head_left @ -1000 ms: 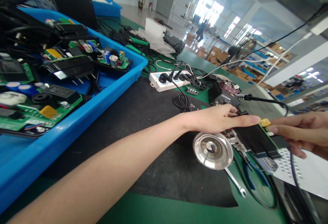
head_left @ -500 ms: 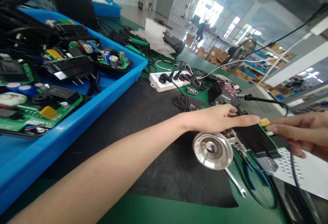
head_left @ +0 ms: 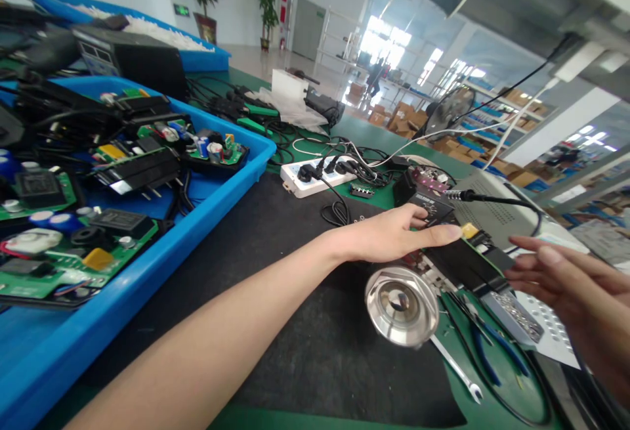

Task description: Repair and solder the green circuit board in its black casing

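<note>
My left hand (head_left: 394,236) reaches across from the lower left. Its thumb lies along the top of a circuit board in a black case (head_left: 460,262), and the fingers grip its far side, partly hidden. A yellow component (head_left: 470,230) shows at the board's end. My right hand (head_left: 566,285), slightly blurred, is just right of the case with its fingers apart and nothing visible in them. Below my left hand is a round silvery metal dish (head_left: 378,305). Behind the fingers stands a black box with a dial (head_left: 430,210).
A blue tray (head_left: 197,220) of circuit boards and cables fills the left. A white power strip (head_left: 315,177) lies beyond the dark mat (head_left: 335,351). At right are a wrench (head_left: 457,371), blue-handled pliers (head_left: 485,354), a small box of metal bits (head_left: 516,318) and a soldering iron (head_left: 492,197).
My right hand has let go of the board's end and drawn back, fingers spreading. The left hand still grips the cased board. The camera view has tilted up somewhat.
</note>
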The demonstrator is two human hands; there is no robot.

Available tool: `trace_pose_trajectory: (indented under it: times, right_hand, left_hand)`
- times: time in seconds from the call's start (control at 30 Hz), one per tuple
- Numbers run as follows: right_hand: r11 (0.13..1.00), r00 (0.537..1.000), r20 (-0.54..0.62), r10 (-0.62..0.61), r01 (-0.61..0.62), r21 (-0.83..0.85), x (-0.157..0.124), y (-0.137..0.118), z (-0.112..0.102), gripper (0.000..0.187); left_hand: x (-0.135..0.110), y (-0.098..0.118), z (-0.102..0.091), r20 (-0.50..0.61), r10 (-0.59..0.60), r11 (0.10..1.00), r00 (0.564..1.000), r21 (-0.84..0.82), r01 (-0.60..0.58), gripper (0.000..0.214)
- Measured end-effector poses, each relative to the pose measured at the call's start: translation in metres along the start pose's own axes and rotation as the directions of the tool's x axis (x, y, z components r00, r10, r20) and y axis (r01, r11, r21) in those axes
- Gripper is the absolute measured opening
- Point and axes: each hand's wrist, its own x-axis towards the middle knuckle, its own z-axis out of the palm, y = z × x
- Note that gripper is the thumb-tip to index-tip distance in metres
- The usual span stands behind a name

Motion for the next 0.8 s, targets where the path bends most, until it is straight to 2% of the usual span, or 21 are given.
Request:
trace_pose_trajectory:
  times: [0.03, 0.1, 0.23, 0.33, 0.43, 0.53, 0.67, 0.73, 0.8]
  right_hand:
    - [0.998, 0.999, -0.019, 0.047, -0.046, 0.042, -0.012, 0.001, 0.013, 0.052]
    - [0.991, 0.995, 0.058, 0.085, -0.091, 0.099, -0.031, 0.004, 0.037, 0.064]
    - [0.963, 0.956, 0.293, 0.021, -0.098, 0.252, -0.047, 0.007, 0.074, 0.070]
    - [0.932, 0.950, 0.312, 0.004, -0.116, 0.343, -0.046, 0.007, 0.090, 0.073]
    - [0.895, 0.959, 0.282, -0.011, -0.117, 0.430, -0.043, 0.015, 0.096, 0.074]
    - [0.909, 0.960, 0.277, -0.049, -0.072, 0.410, -0.044, 0.027, 0.094, 0.082]
    - [0.945, 0.948, 0.244, -0.205, 0.126, 0.302, -0.054, 0.026, 0.091, 0.089]
    - [0.938, 0.931, 0.236, -0.277, 0.209, 0.278, -0.062, 0.019, 0.092, 0.088]
    - [0.926, 0.933, 0.205, -0.297, 0.229, 0.299, -0.071, 0.013, 0.096, 0.087]
  left_hand:
    - [0.000, 0.001, -0.002, 0.004, -0.021, 0.999, 1.000, -0.028, 0.021, 0.083]
    - [0.000, 0.002, -0.005, 0.024, -0.048, 0.997, 0.999, -0.062, 0.049, 0.087]
    - [-0.003, 0.007, -0.013, 0.023, -0.094, 0.995, 0.995, -0.016, 0.094, 0.093]
    - [-0.006, 0.016, -0.019, 0.012, -0.121, 0.990, 0.993, 0.076, 0.119, 0.097]
    - [-0.011, 0.033, -0.022, 0.045, -0.146, 0.978, 0.988, 0.156, 0.137, 0.092]
    - [-0.018, 0.056, -0.022, 0.125, -0.191, 0.943, 0.974, 0.300, 0.147, 0.087]
    - [-0.029, 0.088, -0.021, 0.167, -0.183, 0.798, 0.969, 0.601, 0.047, 0.091]
    - [-0.035, 0.100, -0.020, 0.206, -0.196, 0.724, 0.959, 0.690, 0.000, 0.098]
    - [-0.040, 0.110, -0.019, 0.249, -0.218, 0.681, 0.944, 0.732, -0.036, 0.097]
